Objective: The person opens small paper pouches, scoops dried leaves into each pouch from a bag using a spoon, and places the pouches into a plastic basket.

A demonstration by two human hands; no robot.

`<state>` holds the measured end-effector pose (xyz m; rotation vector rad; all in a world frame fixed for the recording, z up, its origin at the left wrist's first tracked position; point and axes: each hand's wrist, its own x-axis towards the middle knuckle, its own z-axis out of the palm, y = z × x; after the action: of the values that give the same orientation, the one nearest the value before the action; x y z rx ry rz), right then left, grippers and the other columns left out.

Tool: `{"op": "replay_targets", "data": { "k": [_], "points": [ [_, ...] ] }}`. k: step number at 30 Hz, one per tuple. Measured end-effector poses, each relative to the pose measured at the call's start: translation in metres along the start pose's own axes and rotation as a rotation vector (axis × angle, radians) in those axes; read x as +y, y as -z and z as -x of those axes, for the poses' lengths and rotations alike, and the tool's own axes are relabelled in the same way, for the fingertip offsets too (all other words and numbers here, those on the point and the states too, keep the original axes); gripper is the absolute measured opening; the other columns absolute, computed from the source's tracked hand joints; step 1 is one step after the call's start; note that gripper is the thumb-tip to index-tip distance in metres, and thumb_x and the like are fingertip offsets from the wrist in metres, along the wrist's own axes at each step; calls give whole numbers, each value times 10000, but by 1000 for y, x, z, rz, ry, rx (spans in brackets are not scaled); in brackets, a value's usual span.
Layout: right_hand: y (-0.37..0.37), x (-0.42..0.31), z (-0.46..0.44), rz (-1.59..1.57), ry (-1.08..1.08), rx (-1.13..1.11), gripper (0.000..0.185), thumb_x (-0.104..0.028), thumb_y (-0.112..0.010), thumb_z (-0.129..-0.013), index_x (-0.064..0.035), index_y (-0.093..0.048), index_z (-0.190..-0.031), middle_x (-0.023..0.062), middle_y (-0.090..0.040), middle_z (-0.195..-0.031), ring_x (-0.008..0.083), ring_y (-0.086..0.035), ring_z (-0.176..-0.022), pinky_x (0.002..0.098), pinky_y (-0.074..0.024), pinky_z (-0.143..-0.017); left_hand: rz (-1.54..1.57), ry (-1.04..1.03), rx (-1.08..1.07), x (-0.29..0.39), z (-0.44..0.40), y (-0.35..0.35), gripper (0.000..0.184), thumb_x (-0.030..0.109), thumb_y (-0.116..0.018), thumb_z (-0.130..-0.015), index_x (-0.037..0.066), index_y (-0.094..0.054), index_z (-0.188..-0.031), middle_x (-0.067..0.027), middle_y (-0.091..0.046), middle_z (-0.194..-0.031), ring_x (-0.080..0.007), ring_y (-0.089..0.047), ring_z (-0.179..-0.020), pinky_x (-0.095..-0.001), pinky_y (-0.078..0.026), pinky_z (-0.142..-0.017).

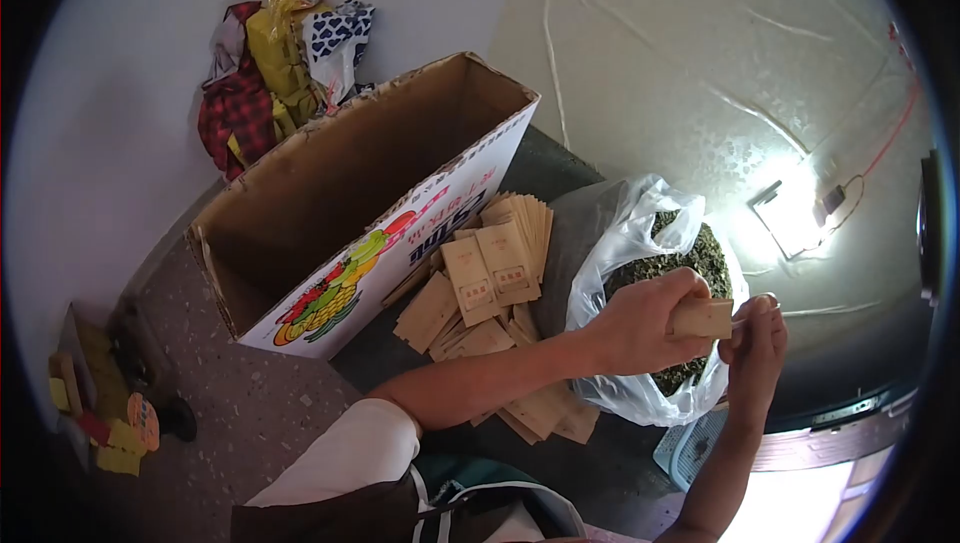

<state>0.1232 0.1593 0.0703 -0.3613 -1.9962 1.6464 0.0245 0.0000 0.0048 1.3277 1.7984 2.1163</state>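
Note:
My left hand (pixel 640 323) is closed around a small brown paper envelope (pixel 702 319), held above an open clear plastic bag (pixel 590 293). Dried, dark green crumbled leaves (pixel 700 258) fill the bag. At the envelope's right end, the fingers of my right hand (pixel 757 338) are pinched together; a thin pale bit shows there, too small to name. Left of the bag lies a loose heap of similar brown envelopes (pixel 500 263), some fanned out and printed with a red stamp-like mark.
A tall open cardboard box (pixel 330 203) with printed fruit stands behind the envelopes. A bright lamp (pixel 790 218) with a red wire is at the right. A blue plastic basket (pixel 695 448) sits below the bag. Bundled bags (pixel 280 73) lie by the wall; a box of packets (pixel 90 393) stands lower left.

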Motion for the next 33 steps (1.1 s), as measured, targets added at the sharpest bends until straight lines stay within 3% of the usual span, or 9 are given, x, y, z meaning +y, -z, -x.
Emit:
{"op": "replay_targets", "data": {
  "k": [1,5,15,18,21,22,24,28,33],
  "points": [
    [-4,1,3,61,-17,-21,295,-282,-500,-1050,-96,-519,-821,-15,-446,-609,57,-411,-479,223,-319,-430,-53,-40,14,1,0,0,474,250,-817,-767,62,-544,-1105,-111,-637,-983,-284,-657,-899,-368,-515,-776],
    [-3,3,12,396,309,-81,225,-178,-502,-1042,-47,-539,-862,-3,-462,-624,54,-429,-512,220,-329,-473,15,42,-15,1,1,3,474,255,-824,-745,73,-545,-1083,-122,-641,-959,-327,-655,-892,-389,-507,-781],
    [49,1,9,271,241,98,226,-218,-497,-1043,-101,-508,-850,-39,-410,-649,32,-377,-556,209,-305,-513,-27,-42,-14,-9,-2,2,417,201,-784,-772,74,-548,-1090,-135,-654,-937,-328,-663,-906,-387,-509,-796],
    [66,-1,13,414,165,205,217,-186,-533,-998,-98,-522,-800,-46,-415,-643,36,-384,-562,222,-320,-515,77,24,-3,-13,-2,3,450,163,-809,-762,72,-558,-1124,-110,-646,-981,-260,-667,-888,-365,-519,-816],
    [57,2,23,634,-58,42,213,-202,-575,-976,-35,-627,-854,-28,-542,-690,54,-498,-610,237,-393,-542,150,7,-75,-20,-4,4,505,105,-830,-759,69,-549,-1177,-57,-611,-1044,-152,-626,-922,-321,-523,-823],
    [53,8,24,791,-82,-51,225,-196,-580,-977,-10,-637,-865,-15,-566,-666,63,-516,-593,250,-407,-542,250,77,-72,-21,-5,2,507,127,-828,-744,68,-552,-1166,-85,-624,-1004,-180,-635,-914,-332,-526,-816],
    [30,20,27,695,-111,-124,241,-198,-589,-983,8,-632,-864,31,-589,-623,76,-555,-576,257,-422,-531,294,114,-77,-18,-5,2,506,122,-820,-735,63,-554,-1162,-98,-626,-988,-184,-629,-916,-324,-527,-803],
    [7,41,14,561,-124,-138,228,-213,-568,-996,-5,-613,-915,36,-620,-653,92,-591,-585,264,-470,-571,302,153,-77,-9,-6,8,474,49,-790,-773,36,-541,-1176,-57,-579,-1084,-112,-579,-951,-257,-517,-811],
    [5,76,-14,381,-128,-52,223,-219,-551,-1005,-17,-635,-963,32,-648,-720,99,-623,-618,255,-494,-590,266,125,-58,-11,-9,12,465,37,-795,-770,27,-548,-1164,-54,-586,-1086,-106,-576,-956,-254,-514,-818]
  ]
}}
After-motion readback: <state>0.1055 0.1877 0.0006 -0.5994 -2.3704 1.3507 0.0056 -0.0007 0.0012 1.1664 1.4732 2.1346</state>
